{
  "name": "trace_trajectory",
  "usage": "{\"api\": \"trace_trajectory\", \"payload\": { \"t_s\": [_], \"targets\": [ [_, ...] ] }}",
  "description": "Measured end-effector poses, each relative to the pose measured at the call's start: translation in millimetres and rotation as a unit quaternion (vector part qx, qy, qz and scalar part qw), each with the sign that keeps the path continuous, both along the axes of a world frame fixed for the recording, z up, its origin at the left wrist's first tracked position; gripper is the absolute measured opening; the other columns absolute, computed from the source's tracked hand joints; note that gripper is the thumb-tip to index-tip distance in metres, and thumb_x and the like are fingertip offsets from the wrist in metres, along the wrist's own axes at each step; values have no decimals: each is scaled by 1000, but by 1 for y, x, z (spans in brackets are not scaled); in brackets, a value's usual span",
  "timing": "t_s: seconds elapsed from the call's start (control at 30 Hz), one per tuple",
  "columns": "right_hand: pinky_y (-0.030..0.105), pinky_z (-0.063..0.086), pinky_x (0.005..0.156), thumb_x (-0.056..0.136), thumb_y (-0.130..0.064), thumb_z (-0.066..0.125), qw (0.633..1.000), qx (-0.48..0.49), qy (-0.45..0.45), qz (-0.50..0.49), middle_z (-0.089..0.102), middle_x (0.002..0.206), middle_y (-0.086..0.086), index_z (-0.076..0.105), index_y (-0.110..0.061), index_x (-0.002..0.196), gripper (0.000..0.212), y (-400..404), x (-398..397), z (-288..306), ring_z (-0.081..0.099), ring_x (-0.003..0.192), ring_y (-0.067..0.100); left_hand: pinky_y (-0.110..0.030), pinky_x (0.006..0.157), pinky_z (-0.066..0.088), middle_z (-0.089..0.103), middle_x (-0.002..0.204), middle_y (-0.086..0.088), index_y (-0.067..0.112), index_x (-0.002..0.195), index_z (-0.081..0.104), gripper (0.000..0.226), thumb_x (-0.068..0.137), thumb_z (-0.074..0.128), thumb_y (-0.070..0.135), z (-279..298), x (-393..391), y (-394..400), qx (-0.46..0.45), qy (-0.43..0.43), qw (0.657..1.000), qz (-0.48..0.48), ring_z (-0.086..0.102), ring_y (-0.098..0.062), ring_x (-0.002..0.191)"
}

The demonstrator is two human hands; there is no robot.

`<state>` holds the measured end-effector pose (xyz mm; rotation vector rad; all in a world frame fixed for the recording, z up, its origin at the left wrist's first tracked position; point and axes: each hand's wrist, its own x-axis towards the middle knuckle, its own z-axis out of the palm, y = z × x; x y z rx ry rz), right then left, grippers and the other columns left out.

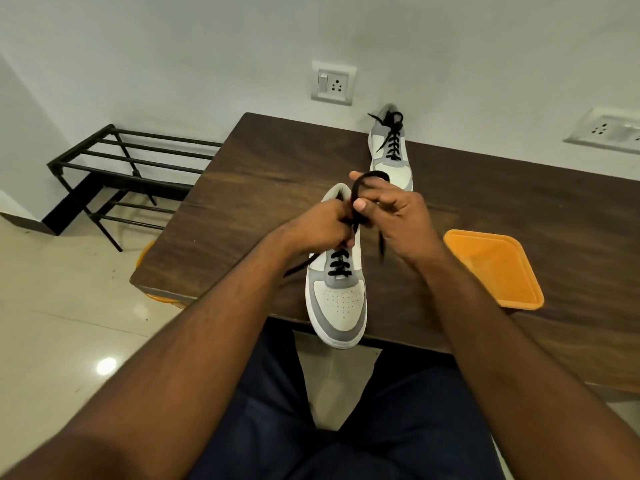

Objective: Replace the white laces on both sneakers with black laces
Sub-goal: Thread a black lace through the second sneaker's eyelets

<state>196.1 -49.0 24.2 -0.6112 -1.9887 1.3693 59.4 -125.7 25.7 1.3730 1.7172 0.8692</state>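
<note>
A white and grey sneaker (337, 306) lies on the dark wooden table (242, 188), its toe over the front edge, with a black lace (339, 263) crossing its lower eyelets. My left hand (322, 225) grips one part of the lace above the tongue. My right hand (394, 213) pinches a loop of the same lace (363, 178) that arches over its fingers. One loose end trails left off the shoe, another hangs below my right hand. A second sneaker (391, 150) with black laces stands at the back by the wall.
An orange tray (495, 268) sits on the table to the right of the near shoe. A black metal rack (121, 174) stands on the floor at the left. Wall sockets are behind the table. My legs are under the front edge.
</note>
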Motion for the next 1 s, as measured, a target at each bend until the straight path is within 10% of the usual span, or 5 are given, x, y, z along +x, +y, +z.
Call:
{"api": "trace_trajectory", "payload": {
  "t_s": [0.2, 0.4, 0.63, 0.77, 1.0],
  "targets": [
    [41, 49, 73, 94, -21, 57, 997, -1, -70, 6, 64, 82, 19, 58, -17, 89, 7, 6, -1, -14, 58, 73, 18, -32, 73, 56, 72, 76, -2, 12, 96, 73, 27, 92, 53, -6, -20, -3, -13, 60, -66, 995, 39, 65, -17, 73],
    [21, 45, 59, 92, -10, 63, 996, 7, -74, -46, 53, 53, -7, 56, -17, 88, 10, 1, 1, -29, 48, 51, 4, -40, 70, 58, 67, 72, -17, 22, 93, 61, 28, 86, 64, -5, -42, -1, -27, 138, -99, 974, 148, 67, -26, 69],
    [9, 41, 56, 93, -7, 61, 986, 17, -165, 8, 64, 70, -8, 73, -12, 97, 14, -1, 0, -27, 56, 57, -4, -38, 65, 44, 61, 101, -7, 13, 94, 73, 23, 80, 64, -2, -68, 13, -36, 189, 361, 899, 164, 60, -30, 87],
    [18, 51, 80, 93, -7, 59, 978, -22, -197, 67, 74, 90, -4, 75, -18, 99, 20, 0, 7, -28, 67, 85, 4, -48, 99, 40, 28, 155, -9, 29, 138, 54, 51, 90, 66, 14, -76, 14, -31, 99, 297, 923, 223, 34, -32, 134],
    [15, 49, 75, 90, 2, 60, 974, 30, -197, 106, 67, 84, -9, 68, -21, 97, 26, 4, 10, -24, 62, 78, 0, -51, 114, 24, 26, 159, 4, 19, 89, 76, 8, 85, 74, 26, -76, 5, -36, 97, 123, 974, 161, 14, -26, 146]
  ]
}}
